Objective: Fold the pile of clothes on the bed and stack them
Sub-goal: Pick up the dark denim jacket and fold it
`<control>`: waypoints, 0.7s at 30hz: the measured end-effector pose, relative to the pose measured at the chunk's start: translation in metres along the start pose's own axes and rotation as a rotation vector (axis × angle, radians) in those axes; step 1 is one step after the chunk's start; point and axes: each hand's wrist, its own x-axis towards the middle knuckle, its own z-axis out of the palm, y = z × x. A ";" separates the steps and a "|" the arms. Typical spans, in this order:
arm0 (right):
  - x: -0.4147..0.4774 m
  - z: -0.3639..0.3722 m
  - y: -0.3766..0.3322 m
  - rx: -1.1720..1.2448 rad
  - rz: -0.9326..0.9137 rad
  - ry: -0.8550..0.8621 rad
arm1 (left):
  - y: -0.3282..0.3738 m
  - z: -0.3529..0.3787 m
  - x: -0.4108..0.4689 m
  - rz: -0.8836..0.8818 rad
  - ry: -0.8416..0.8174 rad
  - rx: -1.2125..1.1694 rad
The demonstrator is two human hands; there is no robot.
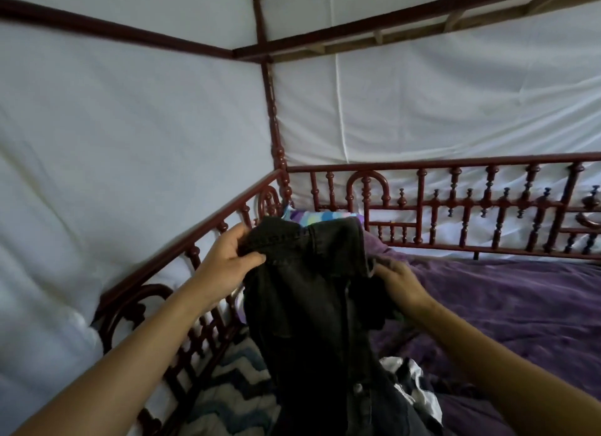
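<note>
A pair of black jeans (pixel 309 305) hangs in the air in front of me, its lower part trailing down to the bottom edge of the view. My left hand (pixel 227 260) pinches the upper left hem. My right hand (pixel 401 284) grips the right side of the same garment, fingers partly hidden in the cloth. Below the jeans a white and black garment (pixel 413 383) lies crumpled on the purple bedspread (pixel 507 305). A zigzag-patterned blue and white cloth (pixel 227 393) lies at the lower left beside the rail.
Dark red turned-wood bed rails (pixel 455 208) run along the left and far sides. White fabric walls (pixel 130 127) hang behind them. A pillow with a blue and purple pattern (pixel 312 215) sits in the far corner. The bedspread stretches off to the right.
</note>
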 end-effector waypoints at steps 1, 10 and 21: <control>0.002 -0.005 -0.017 0.012 -0.014 0.009 | -0.009 -0.006 -0.006 -0.069 0.014 0.053; 0.000 0.009 -0.130 -0.385 -0.241 -0.197 | -0.038 0.034 -0.030 -0.210 -0.072 -0.001; -0.056 -0.052 -0.036 -0.651 0.146 -0.132 | 0.022 0.027 0.007 0.360 0.124 0.367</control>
